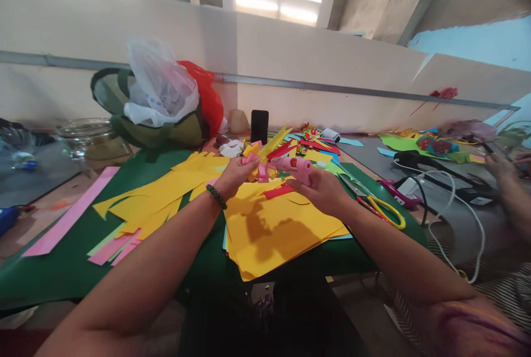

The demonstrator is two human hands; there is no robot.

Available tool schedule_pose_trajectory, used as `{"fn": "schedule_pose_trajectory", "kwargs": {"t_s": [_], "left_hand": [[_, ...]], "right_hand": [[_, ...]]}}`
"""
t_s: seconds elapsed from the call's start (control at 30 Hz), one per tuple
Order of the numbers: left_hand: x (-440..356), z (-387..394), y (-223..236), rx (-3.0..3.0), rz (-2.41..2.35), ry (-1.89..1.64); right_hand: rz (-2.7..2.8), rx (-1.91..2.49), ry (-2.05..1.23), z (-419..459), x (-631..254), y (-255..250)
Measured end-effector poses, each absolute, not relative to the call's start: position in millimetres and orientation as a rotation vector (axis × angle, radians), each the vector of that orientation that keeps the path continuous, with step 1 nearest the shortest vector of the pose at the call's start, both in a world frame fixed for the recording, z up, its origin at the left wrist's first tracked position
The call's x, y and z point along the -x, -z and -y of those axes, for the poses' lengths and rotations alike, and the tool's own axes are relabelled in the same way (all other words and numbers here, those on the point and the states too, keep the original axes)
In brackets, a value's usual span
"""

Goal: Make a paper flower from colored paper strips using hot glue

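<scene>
My left hand (235, 176), with a dark beaded bracelet at the wrist, pinches a pink and yellow paper craft piece (263, 171) made of folded, looped strips. My right hand (321, 187) is wrapped round a pink glue gun (302, 166), its front end pointing left at the paper piece. Whether the two touch I cannot tell. Beneath both hands lies a stack of yellow paper sheets (274, 235), with their shadow on it. A red paper strip (279, 191) rests on the stack. Scissors (375, 205) with yellow and red handles lie right of my right hand.
Cut yellow paper (153, 197) and a pink strip (77, 208) lie left on the green table cover (166, 257). Behind stand a phone (259, 126), a stuffed bag (166, 133) and a glass jar (93, 147). At right, a white cable (452, 197) loops near another person's hand (501, 172).
</scene>
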State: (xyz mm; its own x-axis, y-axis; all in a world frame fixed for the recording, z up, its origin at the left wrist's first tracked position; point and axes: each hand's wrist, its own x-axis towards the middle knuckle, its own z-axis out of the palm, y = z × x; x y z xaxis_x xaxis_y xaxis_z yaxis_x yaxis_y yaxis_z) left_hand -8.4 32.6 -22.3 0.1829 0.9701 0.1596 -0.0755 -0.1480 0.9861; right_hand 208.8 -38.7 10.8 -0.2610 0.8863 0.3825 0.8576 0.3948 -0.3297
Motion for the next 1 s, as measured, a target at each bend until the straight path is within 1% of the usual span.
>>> {"fn": "schedule_pose_trajectory", "kwargs": {"t_s": [0.33,0.53,0.67,0.83,1.0], "left_hand": [[7.1,-28.8,18.3,-1.377,-0.977,-1.194],[6.3,-25.9,14.8,-1.386,-1.004,-1.188],[5.6,-24.3,13.6,-1.383,-1.007,-1.194],[5.9,-25.0,15.0,-1.379,-1.014,-1.192],[5.5,-26.2,16.2,-1.375,-1.015,-1.192]], "right_hand": [[2.194,1.537,-0.15,42.1,-207.9,-13.3],[2.146,1.593,-0.103,42.6,-207.4,-14.3],[2.215,1.522,-0.135,42.6,-207.8,-12.0],[2.161,1.572,-0.099,39.3,-210.3,-8.2],[2.186,1.534,-0.147,38.7,-209.5,-8.1]]}}
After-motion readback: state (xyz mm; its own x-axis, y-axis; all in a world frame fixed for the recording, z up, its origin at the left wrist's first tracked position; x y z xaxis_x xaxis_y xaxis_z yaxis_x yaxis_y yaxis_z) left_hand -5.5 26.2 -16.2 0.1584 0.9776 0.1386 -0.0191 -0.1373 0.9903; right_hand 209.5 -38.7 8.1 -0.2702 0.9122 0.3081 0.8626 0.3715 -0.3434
